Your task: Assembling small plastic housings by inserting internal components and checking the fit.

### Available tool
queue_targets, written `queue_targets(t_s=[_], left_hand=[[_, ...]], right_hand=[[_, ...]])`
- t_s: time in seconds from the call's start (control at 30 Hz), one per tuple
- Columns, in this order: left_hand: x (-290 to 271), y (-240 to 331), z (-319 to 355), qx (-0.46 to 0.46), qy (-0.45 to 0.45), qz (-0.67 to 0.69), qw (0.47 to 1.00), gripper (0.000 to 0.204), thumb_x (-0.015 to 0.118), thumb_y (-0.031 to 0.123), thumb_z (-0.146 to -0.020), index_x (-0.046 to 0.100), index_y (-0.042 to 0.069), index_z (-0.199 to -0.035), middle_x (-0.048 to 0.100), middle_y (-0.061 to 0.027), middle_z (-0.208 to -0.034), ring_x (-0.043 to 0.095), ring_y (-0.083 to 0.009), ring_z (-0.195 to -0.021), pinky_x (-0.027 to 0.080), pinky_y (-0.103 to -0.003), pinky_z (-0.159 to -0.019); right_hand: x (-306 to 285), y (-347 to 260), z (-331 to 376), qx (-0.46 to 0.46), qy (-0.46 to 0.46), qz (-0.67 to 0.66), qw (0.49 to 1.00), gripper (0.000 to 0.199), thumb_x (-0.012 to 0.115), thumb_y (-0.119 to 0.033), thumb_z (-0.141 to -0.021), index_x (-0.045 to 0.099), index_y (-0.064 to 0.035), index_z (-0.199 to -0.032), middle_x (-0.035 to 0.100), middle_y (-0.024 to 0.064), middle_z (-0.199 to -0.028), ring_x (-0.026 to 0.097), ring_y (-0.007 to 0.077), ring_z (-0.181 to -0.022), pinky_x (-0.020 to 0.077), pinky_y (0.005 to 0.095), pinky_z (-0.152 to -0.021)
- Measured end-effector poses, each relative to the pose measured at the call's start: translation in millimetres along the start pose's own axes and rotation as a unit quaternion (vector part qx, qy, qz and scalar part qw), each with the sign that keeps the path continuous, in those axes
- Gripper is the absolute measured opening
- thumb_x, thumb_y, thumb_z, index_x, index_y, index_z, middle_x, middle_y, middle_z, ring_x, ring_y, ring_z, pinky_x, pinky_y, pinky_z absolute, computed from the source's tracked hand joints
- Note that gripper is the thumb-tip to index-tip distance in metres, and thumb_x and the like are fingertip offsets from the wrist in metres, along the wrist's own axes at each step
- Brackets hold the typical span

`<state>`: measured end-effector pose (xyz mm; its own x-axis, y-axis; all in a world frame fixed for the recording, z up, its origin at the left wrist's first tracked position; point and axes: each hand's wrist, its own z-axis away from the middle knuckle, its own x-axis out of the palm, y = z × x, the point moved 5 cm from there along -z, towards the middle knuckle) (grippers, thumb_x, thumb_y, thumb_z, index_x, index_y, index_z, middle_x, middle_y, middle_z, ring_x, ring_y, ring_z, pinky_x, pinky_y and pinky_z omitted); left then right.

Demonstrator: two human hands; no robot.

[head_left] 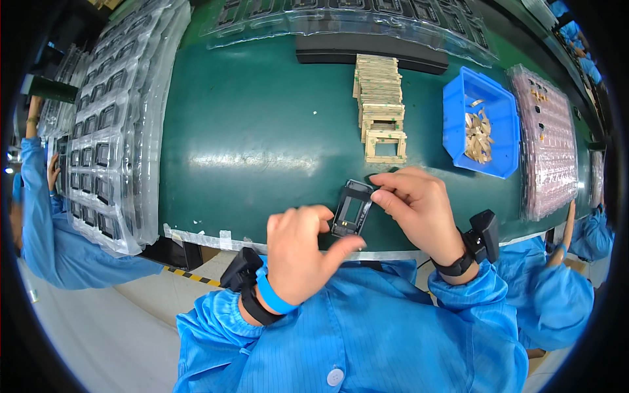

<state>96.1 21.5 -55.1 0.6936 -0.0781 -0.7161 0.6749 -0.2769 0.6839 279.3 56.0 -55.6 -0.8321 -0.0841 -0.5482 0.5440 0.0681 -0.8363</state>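
While both hands pinched it, the small black frame sat just above the near table edge. The left hand gripped its lower end, the right hand its top corner. Bare green belt lay open beyond, left of the tan frame stack.

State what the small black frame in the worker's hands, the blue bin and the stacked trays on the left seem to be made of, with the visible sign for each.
Black frame: likely moulded plastic, matt; thin, dark, dull walls.
Blue bin: rigid plastic, smooth; uniform colour, soft sheen.
Stacked trays: thin clear formed plastic, glossy; see-through pockets with glare.
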Motion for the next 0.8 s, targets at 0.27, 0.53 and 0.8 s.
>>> queue_targets(t_s=[0.27,0.53,0.8], left_hand=[[7,-11,-44,0.034,-0.001,0.029,0.999,0.021,0.066,0.006,-0.084,0.067,0.003,-0.105,0.06,-0.0083,-0.087,0.057,-0.0235,-0.069,0.044,-0.034,-0.067],[11,-13,-48,0.002,-0.004,0.036,0.999,0.013,0.071,0.014,-0.082,0.072,0.01,-0.094,0.059,-0.0033,-0.082,0.059,-0.0228,-0.076,0.038,-0.036,-0.068],[12,-9,-46,0.041,0.017,-0.008,0.999,0.013,0.072,0.014,-0.081,0.072,0.01,-0.092,0.059,-0.0027,-0.081,0.059,-0.0219,-0.075,0.038,-0.035,-0.067]], right_hand=[[6,13,-1,0.037,-0.029,-0.05,0.998,0.023,0.075,-0.007,-0.079,0.072,-0.0007,-0.101,0.06,0.0058,-0.073,0.055,0.0111,-0.057,0.0426,0.0257,-0.053],[11,6,-5,0.039,-0.006,-0.019,0.999,0.018,0.076,-0.013,-0.078,0.072,-0.0021,-0.092,0.061,0.0091,-0.076,0.061,0.0196,-0.062,0.048,0.0307,-0.056],[16,1,-4,0.01,0.031,0.024,0.999,0.009,0.072,-0.011,-0.078,0.068,-0.0035,-0.079,0.06,0.0091,-0.074,0.062,0.026,-0.064,0.0493,0.0364,-0.057]])
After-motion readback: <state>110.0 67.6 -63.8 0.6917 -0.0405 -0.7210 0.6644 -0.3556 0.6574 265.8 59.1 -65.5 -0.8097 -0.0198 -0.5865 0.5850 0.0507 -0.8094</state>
